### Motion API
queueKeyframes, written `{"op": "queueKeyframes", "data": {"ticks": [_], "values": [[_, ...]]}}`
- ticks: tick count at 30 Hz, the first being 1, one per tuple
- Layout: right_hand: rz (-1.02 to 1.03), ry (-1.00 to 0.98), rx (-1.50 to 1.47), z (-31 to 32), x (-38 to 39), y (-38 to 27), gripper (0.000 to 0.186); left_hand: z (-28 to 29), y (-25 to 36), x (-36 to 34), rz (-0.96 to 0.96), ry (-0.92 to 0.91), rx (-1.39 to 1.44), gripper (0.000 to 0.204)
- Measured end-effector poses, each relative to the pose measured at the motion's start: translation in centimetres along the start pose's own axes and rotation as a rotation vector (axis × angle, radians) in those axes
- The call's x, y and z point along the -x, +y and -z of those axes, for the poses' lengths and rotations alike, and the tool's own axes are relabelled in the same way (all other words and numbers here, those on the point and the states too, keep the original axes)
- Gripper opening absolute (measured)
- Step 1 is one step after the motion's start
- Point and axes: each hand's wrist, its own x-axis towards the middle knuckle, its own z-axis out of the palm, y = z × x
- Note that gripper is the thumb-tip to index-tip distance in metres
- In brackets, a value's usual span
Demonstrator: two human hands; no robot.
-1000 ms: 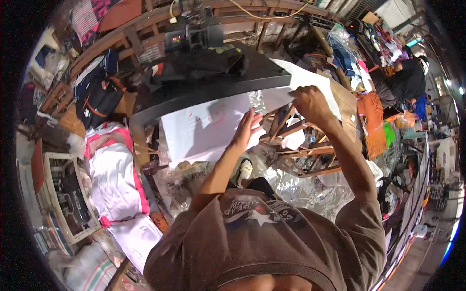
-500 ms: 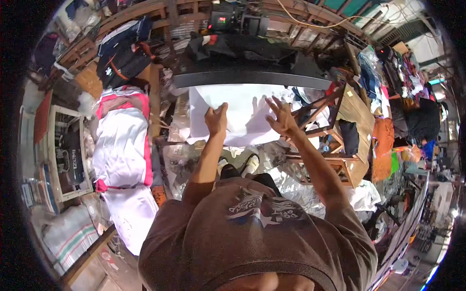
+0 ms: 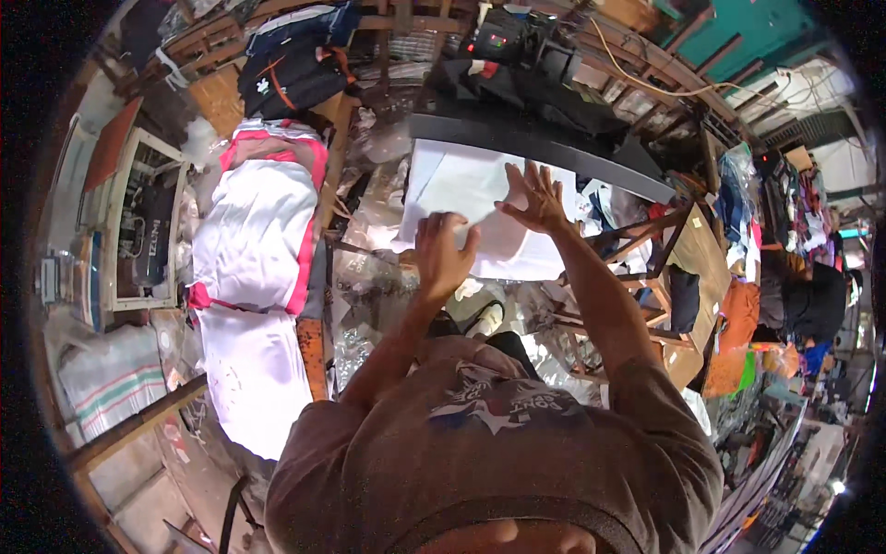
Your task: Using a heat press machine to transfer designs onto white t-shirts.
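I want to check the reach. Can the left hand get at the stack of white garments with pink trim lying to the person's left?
Probably yes, with a sideways stretch. The left hand is on the white cloth, and the stack of white garments with pink trim lies open farther left; only crumpled clear plastic lies between.

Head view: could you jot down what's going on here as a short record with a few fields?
Left hand: fingers curled on the near edge of the white fabric, apparently gripping it
Right hand: fingers spread, palm flat on the fabric
Surface: dark press plate under the fabric
Behind: black machine
To the left: stack of white garments with pink trim
To the right: wooden frame
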Motion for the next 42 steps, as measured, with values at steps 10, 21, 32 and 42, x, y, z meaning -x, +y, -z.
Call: {"op": "queueKeyframes", "data": {"ticks": [10,21,32,42], "values": [[0.628,-0.234,-0.528,17.2,8.4,-11.4,0.052,-4.0,-4.8,-2.8,-0.335,-0.05,-0.406,0.06],[0.459,1.268,0.335,47.3,-0.7,-7.3,0.064,-5.2,-2.3,-2.7,-0.339,0.072,-0.342,0.058],[0.273,0.75,0.029,51.1,-10.0,1.1,0.047,2.6,-5.6,2.6,-0.135,0.501,-0.08,0.027],[0.089,0.414,0.192,35.7,7.4,-11.3,0.064,3.8,-18.0,15.5,0.221,0.424,-0.22,0.02]]}}
